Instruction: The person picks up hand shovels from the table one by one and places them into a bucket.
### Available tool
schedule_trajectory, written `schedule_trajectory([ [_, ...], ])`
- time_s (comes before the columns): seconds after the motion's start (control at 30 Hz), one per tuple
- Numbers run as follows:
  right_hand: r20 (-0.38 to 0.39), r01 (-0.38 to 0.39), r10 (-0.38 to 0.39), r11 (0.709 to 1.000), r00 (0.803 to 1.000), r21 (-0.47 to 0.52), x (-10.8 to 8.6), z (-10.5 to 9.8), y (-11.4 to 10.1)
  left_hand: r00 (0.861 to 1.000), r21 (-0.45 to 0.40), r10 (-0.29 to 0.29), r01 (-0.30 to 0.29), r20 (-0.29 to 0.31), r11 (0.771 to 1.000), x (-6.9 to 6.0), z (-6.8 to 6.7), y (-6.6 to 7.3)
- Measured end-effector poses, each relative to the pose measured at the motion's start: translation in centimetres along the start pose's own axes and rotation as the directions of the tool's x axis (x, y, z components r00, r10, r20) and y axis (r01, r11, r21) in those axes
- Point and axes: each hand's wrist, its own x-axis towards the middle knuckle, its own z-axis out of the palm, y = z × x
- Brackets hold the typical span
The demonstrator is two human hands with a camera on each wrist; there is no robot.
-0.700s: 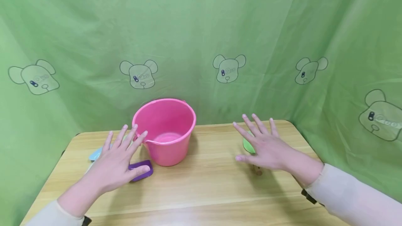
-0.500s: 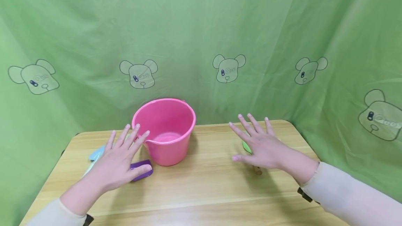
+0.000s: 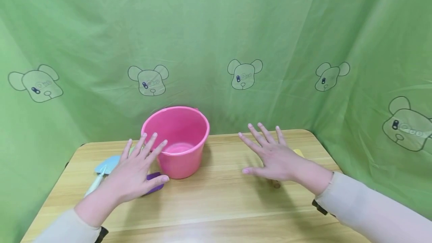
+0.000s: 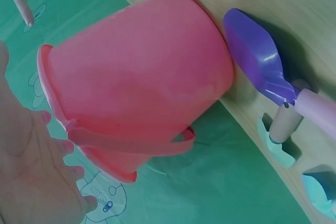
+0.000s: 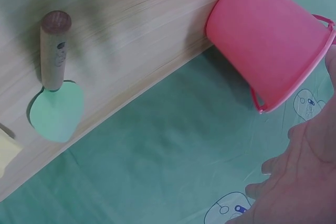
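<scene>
Head view: left hand [image 3: 129, 179] and right hand [image 3: 276, 159], fingers straight and spread, above the wood-grain desk [image 3: 216, 205]; pink bucket [image 3: 183, 163] upright near the left.
Left wrist view: glossy purple scoop [image 4: 255, 53] beside the bucket's base. Right wrist view: wooden-handled green spade [image 5: 56, 111], its rounded blade visible here, hidden in the head view.

The left hand [image 3: 131, 177] and the right hand [image 3: 276, 160] are bare beyond plain off-white sleeves [image 3: 371, 207] reaching the wrists; a small, blocky black piece [image 3: 318, 207] shows beneath each cuff [image 3: 326, 191].
</scene>
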Motion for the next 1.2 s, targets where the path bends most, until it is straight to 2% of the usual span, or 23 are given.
schedule_trajectory([
  [0.37,0.005,0.021,-0.021,1.000,1.000,0.003,0.5,0.3,-0.6,1.000,-0.014,-0.001,0.001,0.026,1.000,0.9,0.2,0.9],
  [0.87,0.013,0.047,-0.047,0.999,0.999,-0.011,1.9,0.3,-1.8,1.000,-0.030,0.009,-0.009,0.023,1.000,1.5,0.7,1.5],
  [1.2,0.028,0.074,-0.074,0.997,0.997,0.015,3.2,0.3,-3.0,0.999,-0.052,0.014,-0.013,0.031,0.999,1.9,0.7,2.0],
])
